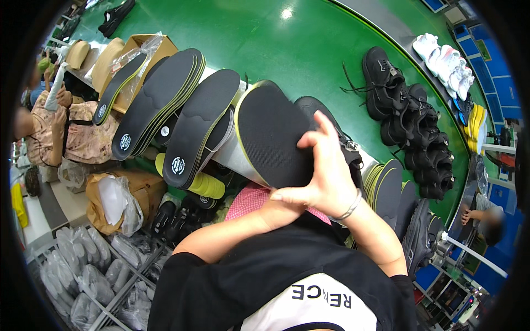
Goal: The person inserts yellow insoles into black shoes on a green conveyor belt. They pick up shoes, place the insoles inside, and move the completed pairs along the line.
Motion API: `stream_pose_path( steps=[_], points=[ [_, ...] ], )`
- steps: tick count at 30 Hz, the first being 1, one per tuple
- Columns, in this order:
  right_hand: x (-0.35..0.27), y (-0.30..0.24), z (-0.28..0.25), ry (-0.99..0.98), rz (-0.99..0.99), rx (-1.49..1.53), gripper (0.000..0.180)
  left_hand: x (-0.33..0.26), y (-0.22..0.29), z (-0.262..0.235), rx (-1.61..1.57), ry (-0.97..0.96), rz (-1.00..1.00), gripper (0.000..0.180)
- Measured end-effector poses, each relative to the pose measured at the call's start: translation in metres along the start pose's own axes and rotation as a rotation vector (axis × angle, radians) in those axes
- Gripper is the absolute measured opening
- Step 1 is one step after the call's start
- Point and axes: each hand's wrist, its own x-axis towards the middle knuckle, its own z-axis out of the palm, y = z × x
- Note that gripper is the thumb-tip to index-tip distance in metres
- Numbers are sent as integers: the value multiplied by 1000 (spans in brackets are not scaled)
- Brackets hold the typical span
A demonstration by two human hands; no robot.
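A black insole with a thin yellow-green edge is raised in front of me, close to the camera. My right hand, with a bracelet on its wrist, is at the insole's right side. Its fingers are spread, the thumb reaching left along the lower edge and the index finger pointing up. My left hand comes in from the lower left beneath the insole; its fingers are hidden behind the right hand. Just behind the insole stands a black shoe.
Several stacked black insoles line the bench to the left, beside a single pair. More insoles stand at the right. Black shoes sit in a row on the green surface. A grey-wrapped stock crate lies lower left. Other people work nearby.
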Motion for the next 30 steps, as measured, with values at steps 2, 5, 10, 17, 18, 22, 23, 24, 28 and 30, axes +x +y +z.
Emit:
stream_pose_path(
  steps=[2,5,10,17,18,22,23,24,28,30],
  points=[
    [-13,-3,-2,-83,79,-230,73,-11,-5,-5,-296,-327,-357,62],
    [-41,13,-5,-54,24,-360,63,-9,-13,-19,-283,-659,-211,71],
    [-75,27,-7,-59,-43,-424,57,-16,-16,-27,-1095,-192,-586,50],
    [-88,18,-8,-90,150,-405,59,-17,-20,-17,-1056,-158,-702,43],
    [-88,15,-14,-64,182,-362,51,-15,-20,-19,-1060,-195,-727,43],
    [-92,19,-54,35,-11,-282,20,2,-9,-42,-139,264,-245,45],
    [-92,14,-58,-48,28,-296,14,9,-12,-46,329,289,-25,51],
    [-93,14,-60,-104,-57,-362,13,17,-13,-47,795,296,206,58],
    [-74,-4,-47,-406,-174,-684,12,48,-29,-46,1137,72,250,46],
    [-65,2,-32,-489,-150,-819,11,60,-32,-48,969,121,129,32]
  ],
)
